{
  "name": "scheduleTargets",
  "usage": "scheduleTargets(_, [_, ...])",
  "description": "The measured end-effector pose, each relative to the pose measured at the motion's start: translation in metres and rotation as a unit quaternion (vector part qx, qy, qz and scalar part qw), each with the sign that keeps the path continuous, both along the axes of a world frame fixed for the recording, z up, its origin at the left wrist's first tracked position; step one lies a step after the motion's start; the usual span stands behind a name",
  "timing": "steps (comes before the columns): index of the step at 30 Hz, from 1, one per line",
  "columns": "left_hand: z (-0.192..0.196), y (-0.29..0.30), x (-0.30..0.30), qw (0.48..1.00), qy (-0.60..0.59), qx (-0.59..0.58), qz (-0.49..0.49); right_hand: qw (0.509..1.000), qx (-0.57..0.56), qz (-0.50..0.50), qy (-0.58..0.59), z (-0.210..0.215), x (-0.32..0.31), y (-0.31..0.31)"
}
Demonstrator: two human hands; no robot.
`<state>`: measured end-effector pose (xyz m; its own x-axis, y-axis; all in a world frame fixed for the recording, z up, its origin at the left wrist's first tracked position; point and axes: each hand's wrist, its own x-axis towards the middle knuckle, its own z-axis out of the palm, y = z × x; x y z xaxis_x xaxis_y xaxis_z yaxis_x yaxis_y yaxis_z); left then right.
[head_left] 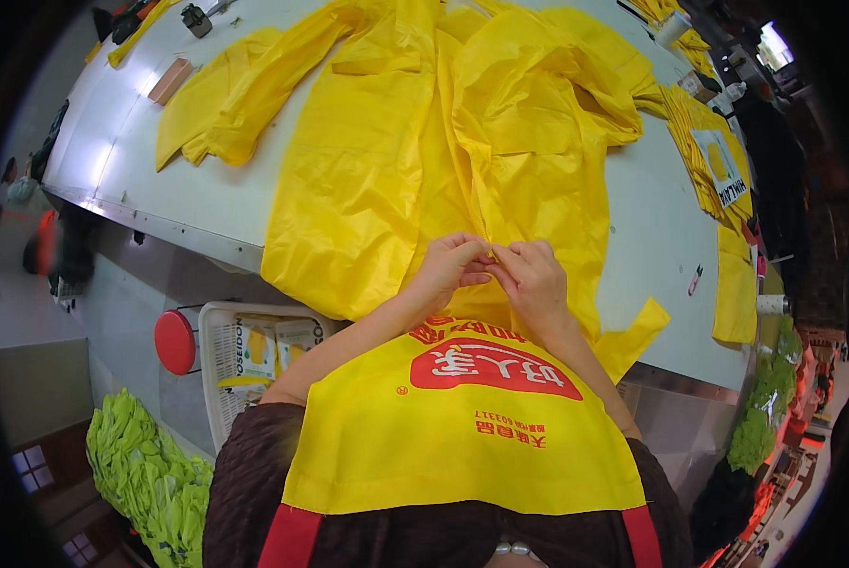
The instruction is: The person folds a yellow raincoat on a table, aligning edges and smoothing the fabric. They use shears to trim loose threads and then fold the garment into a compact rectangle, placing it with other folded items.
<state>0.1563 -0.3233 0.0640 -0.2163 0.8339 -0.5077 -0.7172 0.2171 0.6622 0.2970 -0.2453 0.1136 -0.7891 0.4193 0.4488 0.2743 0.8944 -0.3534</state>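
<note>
White basket [218, 327], red stool [174, 342], green stack [145, 464]

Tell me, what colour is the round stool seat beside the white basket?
Red. The stool seat shows in the head view, left of the white basket.

Yellow garment [424, 142], white table [206, 204], red stool [174, 342]

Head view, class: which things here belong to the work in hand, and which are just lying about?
In hand: left hand and right hand pinching the yellow garment on the white table.
Lying about: wooden block, red stool, white basket, green fabric pile.
</note>
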Motion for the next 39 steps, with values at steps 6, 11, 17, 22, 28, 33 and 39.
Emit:
scheduleTargets(6, [0.007, 0.004, -0.001, 0.999, 0.004, -0.026, -0.034, 0.997, 0.048, 0.054, 0.002, 0.003, -0.004, 0.009])
scheduleTargets(11, [-0.008, 0.013, 0.008, 0.976, 0.218, -0.008, 0.013, 0.997, 0.049, 0.027, -0.046, 0.0, -0.007, -0.006])
scheduleTargets(17, [0.005, 0.023, -0.01, 0.958, 0.271, 0.089, -0.001, 0.619, -0.785, -0.004, -0.043, -0.049, 0.007, -0.032])
scheduleTargets(22, [0.035, 0.018, 0.006, 0.914, 0.393, 0.059, -0.085, 0.446, -0.851, -0.008, 0.277, -0.086, 0.0, -0.007])
scheduleTargets(28, [0.018, 0.015, 0.002, 0.941, 0.313, 0.064, -0.109, 0.613, -0.77, -0.026, 0.177, -0.073, 0.008, 0.018])
scheduleTargets(33, [-0.035, 0.036, -0.032, 0.831, 0.554, 0.037, -0.034, 0.512, -0.854, -0.042, 0.078, -0.063, 0.028, 0.046])
scheduleTargets(39, [-0.081, 0.015, -0.098, 0.546, 0.825, -0.148, 0.006, 0.374, -0.598, 0.166, 0.69, 0.002, 0.07, 0.13])
